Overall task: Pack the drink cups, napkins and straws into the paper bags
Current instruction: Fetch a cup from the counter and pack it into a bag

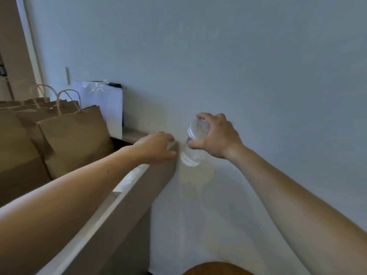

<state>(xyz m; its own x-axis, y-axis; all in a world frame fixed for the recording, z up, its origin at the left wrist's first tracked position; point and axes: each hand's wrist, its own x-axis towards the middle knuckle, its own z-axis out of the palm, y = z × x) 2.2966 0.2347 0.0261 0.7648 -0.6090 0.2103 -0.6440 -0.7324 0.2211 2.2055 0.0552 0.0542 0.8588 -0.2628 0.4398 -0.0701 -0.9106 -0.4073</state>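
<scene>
Hands reach forward along a pale wall (248, 56). Our right hand (216, 135) grips a clear plastic cup (191, 155), fingers over its rim and thumb against its side, so that the cup hangs tilted in the air close to the wall. We judge it has been lifted for carrying to the bags. Our left hand (155, 147) lies on the far end of a ledge (111, 211), fingers bent over the corner, perhaps to steady us. We cannot tell whether it holds anything. Something clear and blurred lies on the ledge under that forearm. Brown paper bags (75, 139) with twisted handles stand upright in a row to the left, well apart from the cup, with a white bag (107, 110) behind them.
</scene>
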